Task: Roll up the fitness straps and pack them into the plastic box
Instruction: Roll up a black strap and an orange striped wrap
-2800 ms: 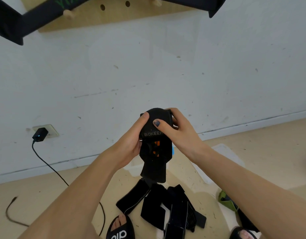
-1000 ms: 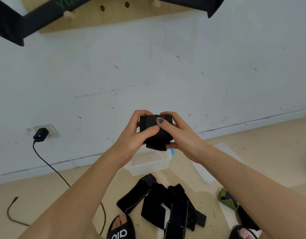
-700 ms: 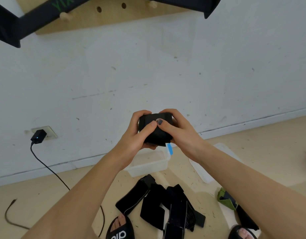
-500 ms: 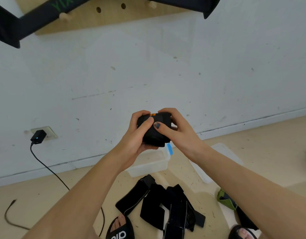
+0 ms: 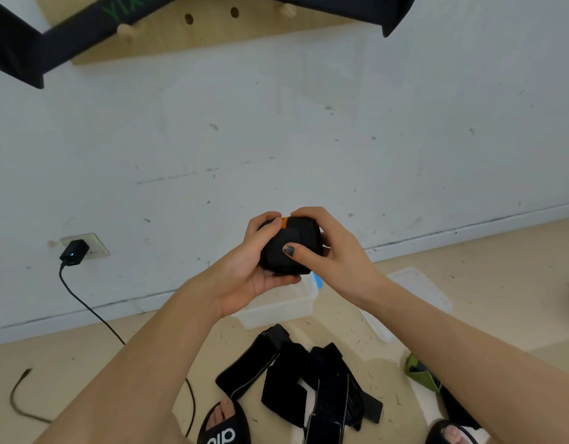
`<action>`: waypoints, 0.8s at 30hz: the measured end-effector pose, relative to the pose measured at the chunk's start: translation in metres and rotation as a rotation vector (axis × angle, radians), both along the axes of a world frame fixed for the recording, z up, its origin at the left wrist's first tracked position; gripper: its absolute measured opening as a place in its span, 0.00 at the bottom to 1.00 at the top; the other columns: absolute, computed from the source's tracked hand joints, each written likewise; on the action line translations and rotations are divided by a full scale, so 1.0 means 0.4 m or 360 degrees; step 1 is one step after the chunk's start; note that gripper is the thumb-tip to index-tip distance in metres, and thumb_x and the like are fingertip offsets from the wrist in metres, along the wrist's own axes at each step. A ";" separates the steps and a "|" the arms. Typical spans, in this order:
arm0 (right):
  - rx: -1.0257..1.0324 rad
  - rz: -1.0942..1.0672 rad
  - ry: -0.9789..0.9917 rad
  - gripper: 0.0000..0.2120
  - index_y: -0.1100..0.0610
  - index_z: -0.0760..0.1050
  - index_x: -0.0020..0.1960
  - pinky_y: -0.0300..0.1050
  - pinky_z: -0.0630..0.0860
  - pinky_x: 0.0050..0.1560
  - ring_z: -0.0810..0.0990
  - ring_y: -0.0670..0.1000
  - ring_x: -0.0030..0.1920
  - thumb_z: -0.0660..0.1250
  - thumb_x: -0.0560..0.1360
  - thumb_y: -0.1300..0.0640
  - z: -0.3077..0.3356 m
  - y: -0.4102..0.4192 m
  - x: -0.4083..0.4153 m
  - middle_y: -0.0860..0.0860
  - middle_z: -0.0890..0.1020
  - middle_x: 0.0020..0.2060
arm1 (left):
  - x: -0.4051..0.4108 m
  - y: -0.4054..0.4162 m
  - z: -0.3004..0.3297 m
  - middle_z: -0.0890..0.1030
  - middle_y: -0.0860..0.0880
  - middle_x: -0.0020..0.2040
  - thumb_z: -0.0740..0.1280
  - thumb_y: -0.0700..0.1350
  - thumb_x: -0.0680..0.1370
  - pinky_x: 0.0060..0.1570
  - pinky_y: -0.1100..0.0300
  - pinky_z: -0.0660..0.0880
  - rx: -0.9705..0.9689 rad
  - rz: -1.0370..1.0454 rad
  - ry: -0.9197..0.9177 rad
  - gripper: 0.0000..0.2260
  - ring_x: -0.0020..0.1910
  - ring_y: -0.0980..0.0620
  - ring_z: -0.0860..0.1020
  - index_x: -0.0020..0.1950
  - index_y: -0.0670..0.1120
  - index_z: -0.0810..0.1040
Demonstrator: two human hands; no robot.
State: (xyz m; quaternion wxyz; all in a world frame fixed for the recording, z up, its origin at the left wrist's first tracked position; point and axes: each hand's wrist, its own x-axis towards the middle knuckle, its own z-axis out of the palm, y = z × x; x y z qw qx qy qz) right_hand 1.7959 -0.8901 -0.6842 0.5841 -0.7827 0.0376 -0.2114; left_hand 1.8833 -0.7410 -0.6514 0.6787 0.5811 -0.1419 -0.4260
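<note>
A black fitness strap (image 5: 301, 238) with an orange stripe is rolled into a tight bundle in front of the wall. My left hand (image 5: 248, 267) cups it from below and the left. My right hand (image 5: 333, 251) clamps it from the right, thumb pressed on its face. Below them on the floor stands the clear plastic box (image 5: 283, 307), mostly hidden by my hands. Several loose black straps (image 5: 305, 382) lie in a heap nearer to me.
The box's clear lid (image 5: 418, 290) lies on the floor to the right. A green item (image 5: 419, 371) sits by my right arm. A black cable (image 5: 91, 309) runs from a wall charger (image 5: 73, 253) across the floor. My sandalled feet (image 5: 224, 426) are at the bottom edge.
The hanging tail of the strap has been wound in, so the strap is now a closed roll. Both hands turned it, bringing the orange stripe to the top.
</note>
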 end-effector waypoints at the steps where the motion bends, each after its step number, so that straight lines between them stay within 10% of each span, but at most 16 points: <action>1: -0.0013 0.0000 -0.0007 0.18 0.43 0.74 0.65 0.57 0.80 0.61 0.79 0.48 0.60 0.72 0.77 0.54 -0.002 0.002 -0.001 0.41 0.80 0.57 | 0.001 0.002 -0.001 0.80 0.42 0.66 0.65 0.54 0.83 0.51 0.48 0.82 -0.0009 -0.0004 0.0030 0.14 0.52 0.38 0.85 0.69 0.57 0.72; 8: -0.0217 -0.0055 -0.0145 0.21 0.44 0.75 0.65 0.31 0.73 0.55 0.76 0.41 0.59 0.74 0.77 0.60 -0.006 0.010 -0.013 0.47 0.77 0.60 | 0.001 0.012 0.016 0.83 0.41 0.56 0.67 0.51 0.81 0.45 0.54 0.83 -0.0005 -0.0036 0.0268 0.16 0.43 0.45 0.82 0.65 0.45 0.79; 17: -0.0415 -0.0013 -0.0114 0.24 0.47 0.73 0.66 0.36 0.77 0.55 0.76 0.42 0.59 0.76 0.74 0.59 -0.032 0.016 -0.022 0.45 0.74 0.60 | 0.000 0.008 -0.004 0.85 0.42 0.49 0.68 0.53 0.80 0.45 0.52 0.79 0.0152 0.0003 0.0174 0.13 0.37 0.47 0.81 0.58 0.45 0.80; 24: -0.0232 -0.0004 0.0206 0.26 0.44 0.66 0.57 0.49 0.82 0.53 0.79 0.50 0.55 0.80 0.69 0.53 -0.015 -0.002 -0.053 0.47 0.73 0.58 | -0.016 -0.025 -0.032 0.84 0.44 0.51 0.67 0.48 0.82 0.43 0.53 0.79 0.0245 -0.0058 -0.0177 0.18 0.42 0.48 0.82 0.71 0.44 0.73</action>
